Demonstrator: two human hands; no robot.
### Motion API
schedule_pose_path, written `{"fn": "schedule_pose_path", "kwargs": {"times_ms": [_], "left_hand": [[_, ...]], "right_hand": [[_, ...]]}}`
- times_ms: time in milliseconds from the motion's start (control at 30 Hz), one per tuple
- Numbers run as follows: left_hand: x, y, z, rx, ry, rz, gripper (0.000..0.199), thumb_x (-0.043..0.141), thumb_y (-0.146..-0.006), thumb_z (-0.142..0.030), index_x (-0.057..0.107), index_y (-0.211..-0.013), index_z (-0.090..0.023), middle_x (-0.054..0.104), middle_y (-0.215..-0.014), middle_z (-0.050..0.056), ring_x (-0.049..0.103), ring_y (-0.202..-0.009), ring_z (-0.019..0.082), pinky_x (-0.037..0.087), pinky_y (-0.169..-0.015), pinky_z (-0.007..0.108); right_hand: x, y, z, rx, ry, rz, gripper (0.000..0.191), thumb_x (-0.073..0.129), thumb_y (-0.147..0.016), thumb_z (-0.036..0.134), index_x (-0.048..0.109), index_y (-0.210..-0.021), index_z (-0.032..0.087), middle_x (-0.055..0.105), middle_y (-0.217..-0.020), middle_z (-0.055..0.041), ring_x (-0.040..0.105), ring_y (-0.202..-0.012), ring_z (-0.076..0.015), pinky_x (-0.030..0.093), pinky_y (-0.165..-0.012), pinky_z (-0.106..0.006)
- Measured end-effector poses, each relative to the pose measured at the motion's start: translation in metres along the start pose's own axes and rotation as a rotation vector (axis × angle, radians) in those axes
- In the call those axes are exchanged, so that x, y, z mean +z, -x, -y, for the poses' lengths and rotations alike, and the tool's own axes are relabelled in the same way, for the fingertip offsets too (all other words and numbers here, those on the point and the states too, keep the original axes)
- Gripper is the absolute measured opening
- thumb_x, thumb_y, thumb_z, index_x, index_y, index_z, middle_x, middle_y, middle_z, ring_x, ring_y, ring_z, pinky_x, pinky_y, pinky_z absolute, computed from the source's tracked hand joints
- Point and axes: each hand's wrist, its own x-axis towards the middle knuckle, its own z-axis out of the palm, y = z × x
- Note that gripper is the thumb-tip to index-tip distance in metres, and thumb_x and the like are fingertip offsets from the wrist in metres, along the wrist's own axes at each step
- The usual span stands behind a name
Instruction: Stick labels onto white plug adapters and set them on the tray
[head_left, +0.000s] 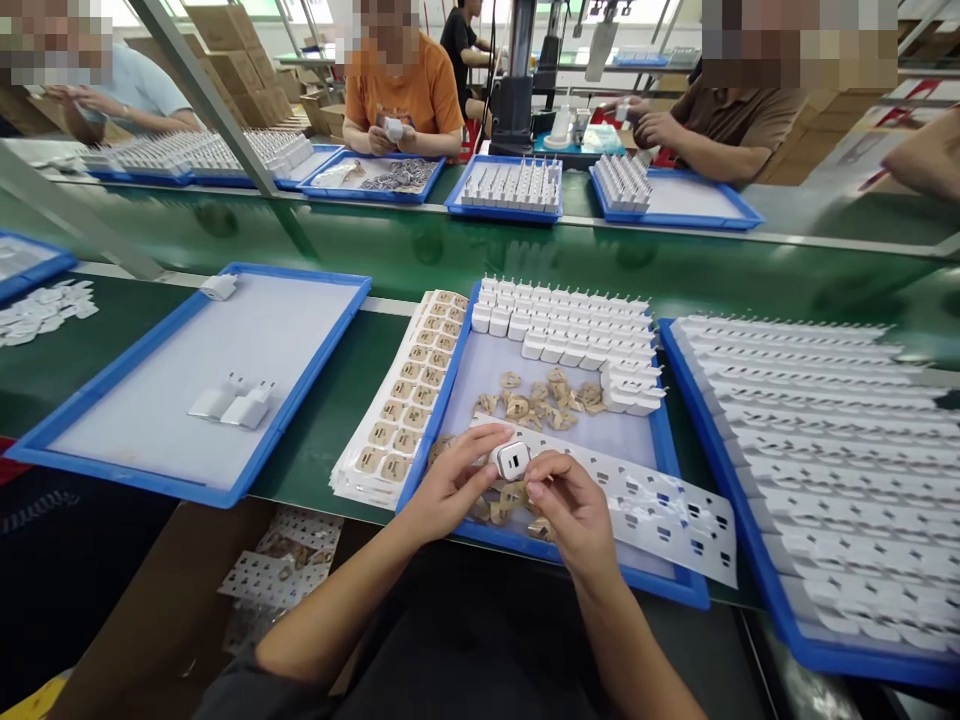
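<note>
My left hand [455, 487] grips a white USB charger [513, 459] between thumb and fingers, its port face turned up toward me. At the charger's right edge is my right hand [568, 500], thumb and forefinger pinched together; what they hold, if anything, is too small to make out. Both hands are over a blue-rimmed tray [679, 455]. A white sheet with dark cut-outs [637, 490] lies across this tray, partly under my hands. Crumpled brown backing pieces [551, 398] lie loose behind them, with rows of white chargers [570, 325] at the tray's back.
Left of the tray is a stack of sticker sheets [405, 400]. Further left, a blue tray [289, 420] holds a few chargers. A full charger tray [832, 480] stands right. Below left, a box holds discarded sheets [281, 575]. Co-workers sit across the green conveyor [405, 245].
</note>
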Motion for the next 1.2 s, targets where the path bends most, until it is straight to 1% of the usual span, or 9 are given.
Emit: {"fn": "schedule_pose_path", "kwargs": {"times_ms": [33,100,200,267,400,500,700,967,1200], "left_hand": [[0.0,0.001,-0.001,0.016,-0.06,0.03,0.041,0.051,-0.098,-0.033,0.054,-0.138,-0.027,0.048,-0.148,0.01,0.044,-0.139,0.026,0.057,-0.089,0.028],[0.001,0.002,-0.002,0.026,-0.175,0.057,0.047,0.056,-0.094,-0.031,0.051,-0.141,-0.026,0.052,-0.146,0.01,0.051,-0.133,0.025,0.059,-0.085,0.027],[0.003,0.003,0.002,0.023,-0.381,0.004,0.05,0.066,-0.088,-0.031,0.055,-0.136,-0.024,0.066,-0.128,0.008,0.067,-0.107,0.021,0.059,-0.083,0.029],[0.003,0.004,0.005,0.034,-0.468,-0.013,0.044,0.065,-0.088,-0.031,0.057,-0.132,-0.025,0.07,-0.123,0.007,0.07,-0.096,0.019,0.058,-0.083,0.029],[0.004,0.006,0.006,0.083,-0.45,0.045,0.046,0.062,-0.09,-0.029,0.053,-0.135,-0.026,0.065,-0.134,0.007,0.068,-0.11,0.021,0.057,-0.086,0.029],[0.003,0.006,0.005,0.096,-0.433,0.066,0.045,0.063,-0.09,-0.031,0.054,-0.134,-0.026,0.064,-0.135,0.007,0.065,-0.119,0.022,0.056,-0.093,0.031],[0.002,0.006,0.004,0.108,-0.413,0.059,0.045,0.064,-0.091,-0.032,0.054,-0.134,-0.025,0.065,-0.133,0.007,0.065,-0.118,0.021,0.054,-0.096,0.03],[0.001,0.006,0.005,0.084,-0.406,0.064,0.045,0.065,-0.091,-0.034,0.055,-0.133,-0.025,0.066,-0.131,0.008,0.066,-0.116,0.022,0.055,-0.093,0.03],[0.002,0.007,0.004,0.132,-0.406,0.053,0.044,0.065,-0.091,-0.031,0.054,-0.133,-0.024,0.066,-0.132,0.007,0.065,-0.117,0.02,0.053,-0.095,0.027]], "right_hand": [[0.0,0.001,-0.002,0.016,-0.005,-0.014,0.007,0.066,-0.09,0.028,0.064,-0.086,0.023,0.06,-0.078,-0.0015,0.057,-0.069,-0.0153,0.05,-0.062,-0.026],[0.0,0.002,-0.005,0.048,-0.019,-0.026,0.008,0.067,-0.089,0.03,0.064,-0.086,0.023,0.06,-0.079,-0.0018,0.057,-0.07,-0.0156,0.05,-0.063,-0.026],[-0.002,0.004,-0.006,0.109,-0.036,-0.013,0.008,0.068,-0.088,0.03,0.065,-0.086,0.023,0.061,-0.08,-0.0018,0.057,-0.071,-0.0158,0.05,-0.063,-0.027],[-0.004,0.005,-0.006,0.149,-0.055,-0.003,0.008,0.068,-0.088,0.03,0.065,-0.085,0.023,0.061,-0.079,-0.0009,0.056,-0.07,-0.015,0.049,-0.062,-0.026],[-0.005,0.001,-0.003,0.202,-0.067,-0.092,0.006,0.069,-0.088,0.029,0.066,-0.086,0.024,0.061,-0.08,-0.0002,0.057,-0.073,-0.0152,0.049,-0.064,-0.026],[-0.001,-0.002,0.0,0.225,-0.043,-0.14,0.006,0.069,-0.088,0.029,0.065,-0.086,0.024,0.061,-0.08,-0.0001,0.058,-0.075,-0.0155,0.05,-0.065,-0.026],[0.005,-0.003,0.006,0.229,-0.002,-0.129,0.004,0.068,-0.089,0.025,0.065,-0.085,0.024,0.062,-0.082,0.0011,0.059,-0.076,-0.014,0.05,-0.068,-0.025],[0.006,-0.003,0.007,0.214,0.075,-0.129,0.005,0.066,-0.09,0.027,0.064,-0.087,0.024,0.063,-0.082,-0.0003,0.061,-0.077,-0.0158,0.054,-0.068,-0.027],[0.006,-0.003,0.007,0.213,0.067,-0.127,0.003,0.066,-0.09,0.025,0.065,-0.087,0.024,0.063,-0.083,0.0004,0.061,-0.078,-0.0149,0.053,-0.07,-0.026]]}}
